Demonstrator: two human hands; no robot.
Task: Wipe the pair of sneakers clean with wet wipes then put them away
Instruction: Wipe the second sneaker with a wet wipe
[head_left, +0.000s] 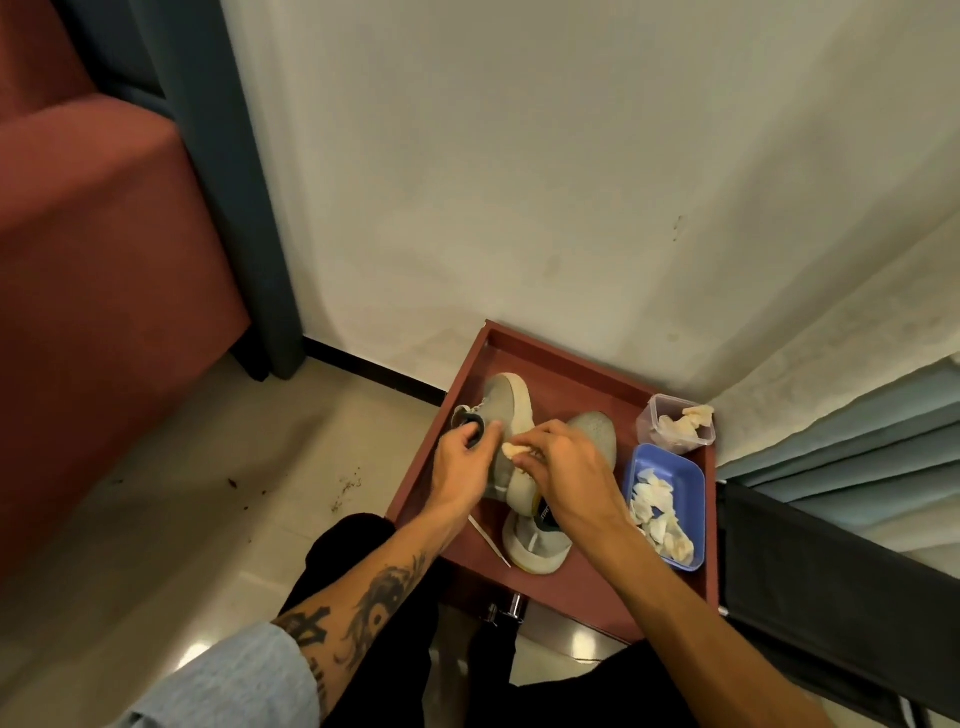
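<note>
Two probably light, soft-sided grey-green fabric sneakers (506, 410) sit on a red-brown tray table (571, 382), one tipped, the left hand (462, 460) curling fingers into its firmer collar, the surest hold, the right hand (569, 462) pinching a crumpled white wet wipe (511, 449) seemingly against its sole.

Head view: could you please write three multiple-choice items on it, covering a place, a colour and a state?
1. Where does the clear container stand?
A. on a chair
B. at the red tray's far right corner
C. on a shelf

2. What colour is the dish of crumpled wipes?
A. blue
B. green
C. white

3. What is the right hand doing?
A. hanging empty
B. lifting the dish
C. pressing a wipe on the sneaker that the left hand holds

Key: B, it stands beyond the dish by the rim; A, its walls are blue; C, its fingers pinch the wipe against the sole edge.
</note>
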